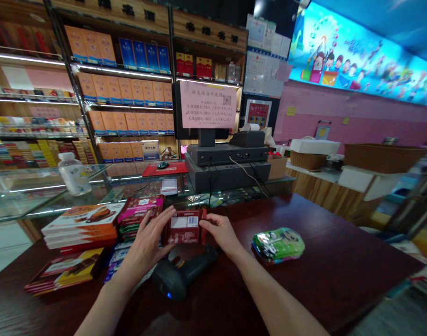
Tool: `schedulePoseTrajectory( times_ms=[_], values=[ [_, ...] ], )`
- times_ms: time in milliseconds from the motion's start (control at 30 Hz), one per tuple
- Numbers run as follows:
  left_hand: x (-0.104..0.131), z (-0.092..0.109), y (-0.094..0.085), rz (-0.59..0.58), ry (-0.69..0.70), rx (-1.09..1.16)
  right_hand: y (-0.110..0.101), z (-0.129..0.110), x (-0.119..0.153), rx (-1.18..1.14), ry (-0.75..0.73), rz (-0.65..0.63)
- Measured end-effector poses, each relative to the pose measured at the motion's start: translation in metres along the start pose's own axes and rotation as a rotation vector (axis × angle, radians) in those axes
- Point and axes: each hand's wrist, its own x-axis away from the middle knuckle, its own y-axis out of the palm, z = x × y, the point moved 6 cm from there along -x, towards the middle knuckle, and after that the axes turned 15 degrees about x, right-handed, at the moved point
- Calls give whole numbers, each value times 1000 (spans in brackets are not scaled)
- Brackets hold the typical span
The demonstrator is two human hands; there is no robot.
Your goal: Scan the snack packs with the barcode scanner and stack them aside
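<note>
A dark red snack packet [184,227] with a white label and a barcode lies before me on the dark wooden counter. My right hand [220,232] pinches its right end between thumb and fingers. At its left edge is my left hand [148,240], fingers stretched and thumb apart; whether it touches the packet is hard to tell. Just in front of the packet rests a black barcode scanner [180,275] with a blue light. Left of my left hand stand a pile of magenta and brown packets [138,207] and a stack of white-and-orange boxes [85,221].
Yellow-and-red packs [68,269] lie at the front left. Green packets [279,245] are on the right of the counter [321,275]. Behind are a cash register [227,161], a monitor with a pink notice [206,105] and a plastic bottle [73,173] on glass.
</note>
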Motion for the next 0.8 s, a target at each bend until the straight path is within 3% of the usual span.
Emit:
schedulePoseTrajectory(
  times_ms=[200,333,567,800],
  values=[
    [4,-20,0,137,-136,179,-5,1,1,-41,18,71],
    [4,-31,3,135,-290,233,-10,3,-1,-50,19,138],
    [-2,-33,-6,179,-506,401,-14,3,-2,-26,3,169],
    [-4,-34,-18,239,-647,333,-13,-6,0,45,-36,126]
  ],
)
